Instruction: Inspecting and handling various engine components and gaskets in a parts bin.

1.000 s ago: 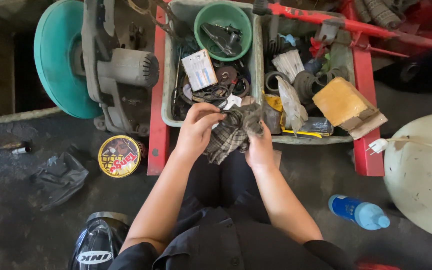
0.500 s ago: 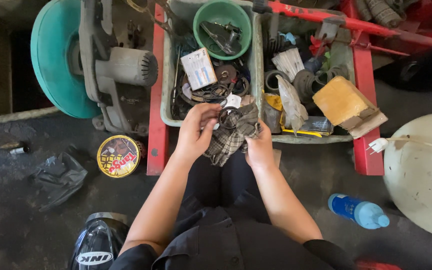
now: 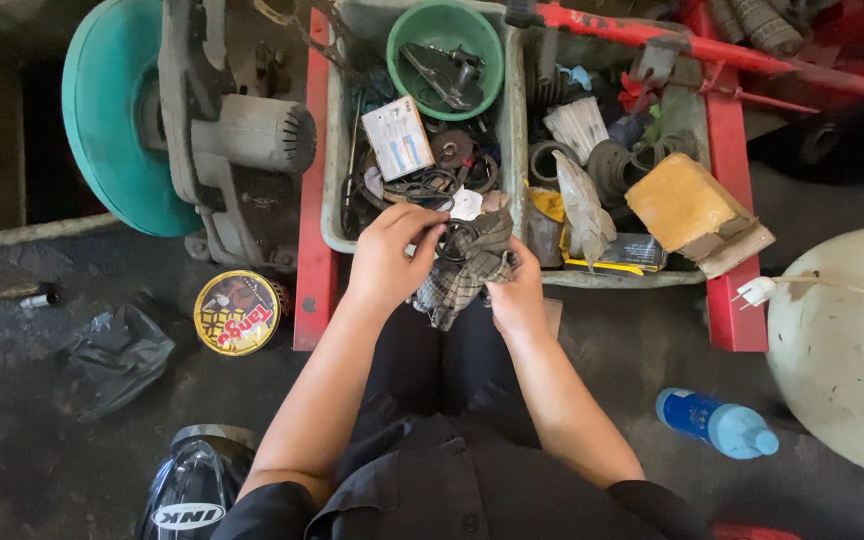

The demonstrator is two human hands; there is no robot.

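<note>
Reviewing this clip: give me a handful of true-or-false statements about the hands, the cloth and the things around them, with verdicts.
1. Both hands are on the checked cloth. True: the left hand and the right hand hold it between them, with a dark ring-shaped part in it.
2. The green bowl sits on the floor beside the helmet. False: it sits in the grey bin on the red frame, with a dark metal part inside.
3. A blue bottle lies on its side on the floor. True.
4. The round yellow tin is inside the bin. False: it rests on the floor, left of the red frame.
5. A black helmet is near the left elbow. True.
</note>
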